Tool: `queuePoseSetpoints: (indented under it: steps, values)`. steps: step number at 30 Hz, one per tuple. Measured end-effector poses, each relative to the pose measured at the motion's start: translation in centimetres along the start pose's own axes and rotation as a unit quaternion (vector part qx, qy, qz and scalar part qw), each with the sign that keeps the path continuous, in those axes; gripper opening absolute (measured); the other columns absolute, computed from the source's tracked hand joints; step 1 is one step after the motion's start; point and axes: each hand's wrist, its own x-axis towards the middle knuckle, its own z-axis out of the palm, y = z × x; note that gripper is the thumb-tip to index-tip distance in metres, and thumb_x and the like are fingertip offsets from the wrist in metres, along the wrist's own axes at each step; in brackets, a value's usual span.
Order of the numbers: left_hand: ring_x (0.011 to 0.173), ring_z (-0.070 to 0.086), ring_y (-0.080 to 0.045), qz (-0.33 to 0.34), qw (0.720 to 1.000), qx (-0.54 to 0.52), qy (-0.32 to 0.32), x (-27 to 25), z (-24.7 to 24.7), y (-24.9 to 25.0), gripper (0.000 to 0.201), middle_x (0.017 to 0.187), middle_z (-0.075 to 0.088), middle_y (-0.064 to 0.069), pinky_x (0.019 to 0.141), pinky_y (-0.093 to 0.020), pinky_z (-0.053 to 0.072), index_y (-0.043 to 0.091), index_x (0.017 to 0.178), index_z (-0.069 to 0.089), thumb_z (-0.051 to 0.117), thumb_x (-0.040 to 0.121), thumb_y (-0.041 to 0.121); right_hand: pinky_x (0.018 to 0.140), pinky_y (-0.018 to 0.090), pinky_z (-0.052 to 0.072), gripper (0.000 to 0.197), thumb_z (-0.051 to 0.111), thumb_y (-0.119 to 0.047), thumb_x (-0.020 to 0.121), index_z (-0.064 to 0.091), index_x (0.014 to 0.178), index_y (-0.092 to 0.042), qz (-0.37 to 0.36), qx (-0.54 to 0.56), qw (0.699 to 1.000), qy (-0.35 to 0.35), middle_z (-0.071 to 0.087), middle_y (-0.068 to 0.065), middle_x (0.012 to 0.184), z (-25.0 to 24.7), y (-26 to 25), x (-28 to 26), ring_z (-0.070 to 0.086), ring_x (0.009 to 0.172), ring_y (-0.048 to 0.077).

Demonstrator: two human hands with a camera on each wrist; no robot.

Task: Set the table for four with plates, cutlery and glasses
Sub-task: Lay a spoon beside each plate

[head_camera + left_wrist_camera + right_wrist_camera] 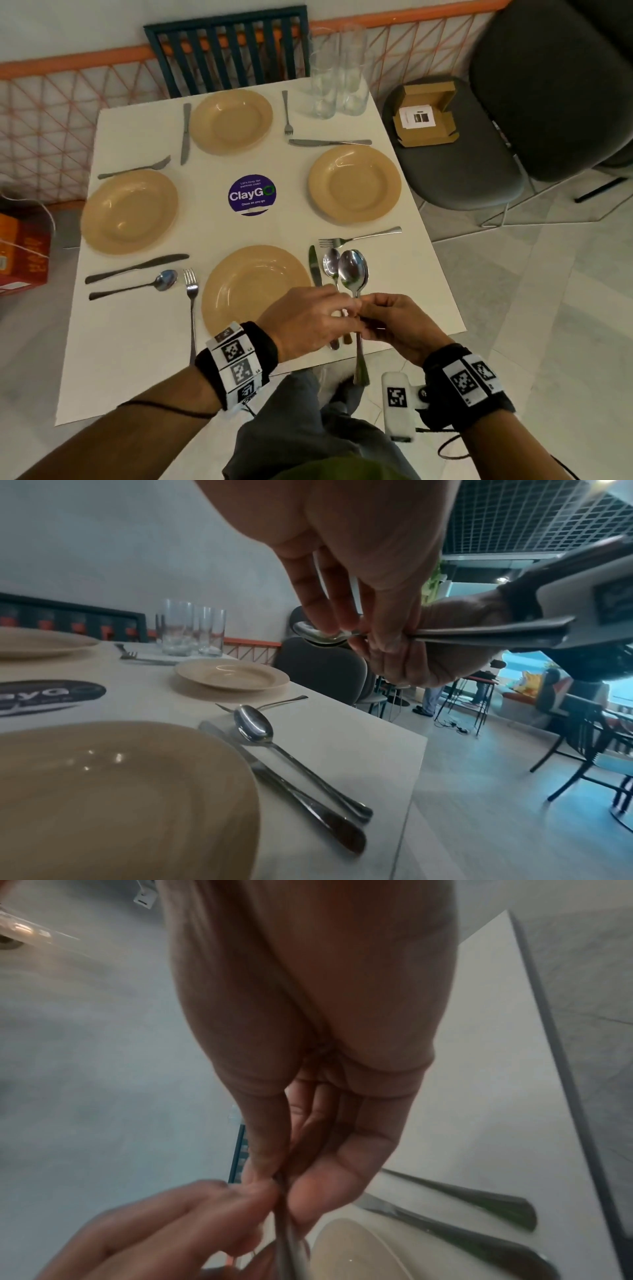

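Note:
Four tan plates lie on the white table [144, 359]; the near plate [253, 287] sits in front of me. Just right of it, above the table's near edge, my right hand [371, 322] grips the handles of a stack of spoons [352, 270], their bowls pointing away. My left hand [344, 310] pinches the same spoons at the neck [318, 635], touching the right hand. Below them a knife [315, 265] and one spoon [330, 262] lie beside the near plate. Several clear glasses [337, 78] stand together at the far right corner.
Knives and forks lie beside the other plates; the left plate also has a spoon [137, 286]. A purple sticker [251, 195] marks the table's centre. A teal chair [229, 51] stands behind, a grey chair [462, 164] with a cardboard box [424, 113] to the right, a red box [24, 253] on the floor left.

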Motion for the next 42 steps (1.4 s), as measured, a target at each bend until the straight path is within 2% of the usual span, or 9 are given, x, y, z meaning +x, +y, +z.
queuePoseSetpoints:
  steps: [7,12,17,21,25,29,34,36,42]
  values:
    - [0.094,0.062,-0.013,0.07,0.997,0.045,-0.001,-0.5,-1.9,-4.0,0.029,0.11,0.07,0.007,0.069,-0.023,0.053,0.033,0.116,0.07,0.063,0.092,0.019,0.072,0.033,0.054,0.018,0.059,-0.005,0.095,0.07,0.102,0.007,0.008,-0.039,0.999,-0.011,0.069,0.019,0.09,3.3,-2.6,3.1,0.064,0.082,0.028]
    - [0.096,0.066,-0.018,0.104,0.994,0.019,0.04,-0.9,-2.7,-8.1,0.024,0.109,0.072,0.003,0.072,-0.032,0.058,0.025,0.113,0.072,0.057,0.097,0.013,0.066,0.027,0.055,0.019,0.059,-0.012,0.095,0.073,0.096,0.0,0.0,0.009,1.0,-0.026,0.068,0.017,0.085,5.3,-4.4,5.0,0.064,0.073,0.021]
    - [0.094,0.065,-0.018,0.121,0.989,0.031,0.077,-0.9,-4.0,-10.5,0.023,0.104,0.071,0.002,0.08,-0.028,0.053,0.021,0.108,0.073,0.055,0.099,0.011,0.061,0.024,0.049,0.03,0.066,-0.027,0.087,0.069,0.095,0.001,0.001,0.055,0.997,-0.047,0.061,0.013,0.079,6.6,-5.8,6.5,0.056,0.066,0.016]
    - [0.093,0.068,-0.021,0.122,0.983,0.04,0.133,-0.6,-4.6,-11.9,0.018,0.1,0.071,-0.002,0.074,-0.034,0.056,0.016,0.103,0.074,0.06,0.095,0.008,0.066,0.028,0.048,0.067,0.084,-0.04,0.073,0.064,0.112,0.01,-0.007,0.087,0.996,-0.034,0.056,0.02,0.095,6.9,-6.3,8.1,0.053,0.077,0.022]
    - [0.091,0.068,-0.023,0.112,0.977,0.033,0.178,0.5,-5.5,-13.1,0.021,0.099,0.072,-0.005,0.078,-0.034,0.056,0.015,0.11,0.067,0.066,0.091,0.005,0.063,0.028,0.048,0.027,0.065,-0.025,0.089,0.071,0.092,0.001,-0.013,0.075,0.997,-0.015,0.063,0.016,0.079,6.9,-7.2,8.9,0.057,0.068,0.02]
    - [0.08,0.066,-0.024,0.055,0.978,0.005,0.2,2.4,-6.3,-15.0,0.029,0.097,0.069,-0.011,0.067,-0.038,0.057,0.012,0.119,0.063,0.066,0.091,0.006,0.064,0.028,0.048,0.019,0.058,-0.019,0.098,0.07,0.092,-0.005,-0.018,0.028,0.999,0.011,0.065,0.012,0.08,6.4,-7.7,9.5,0.061,0.068,0.019]
    - [0.067,0.061,-0.019,-0.03,0.981,-0.002,0.189,6.0,-7.1,-19.5,0.028,0.096,0.065,-0.013,0.06,-0.031,0.059,0.003,0.12,0.069,0.06,0.093,0.004,0.072,0.034,0.051,0.029,0.071,-0.025,0.083,0.073,0.099,-0.002,-0.009,0.045,0.998,0.047,0.069,0.011,0.082,4.2,-8.8,10.7,0.062,0.075,0.024]
    - [0.073,0.065,-0.023,-0.088,0.979,-0.016,0.181,8.0,-6.8,-21.6,0.031,0.101,0.066,-0.013,0.064,-0.035,0.06,0.003,0.122,0.067,0.06,0.093,0.003,0.071,0.034,0.052,0.042,0.072,-0.026,0.078,0.07,0.104,0.007,-0.014,0.053,0.997,0.052,0.069,0.012,0.083,2.8,-9.4,11.1,0.064,0.073,0.023]
    - [0.098,0.06,-0.033,-0.236,0.966,-0.04,0.093,15.1,-4.1,-29.0,0.038,0.104,0.066,-0.014,0.084,-0.048,0.053,0.01,0.127,0.065,0.055,0.092,-0.001,0.068,0.028,0.056,0.028,0.066,-0.017,0.091,0.069,0.102,0.008,-0.031,0.037,0.997,0.063,0.07,0.01,0.083,-1.7,-11.5,12.3,0.067,0.077,0.02]
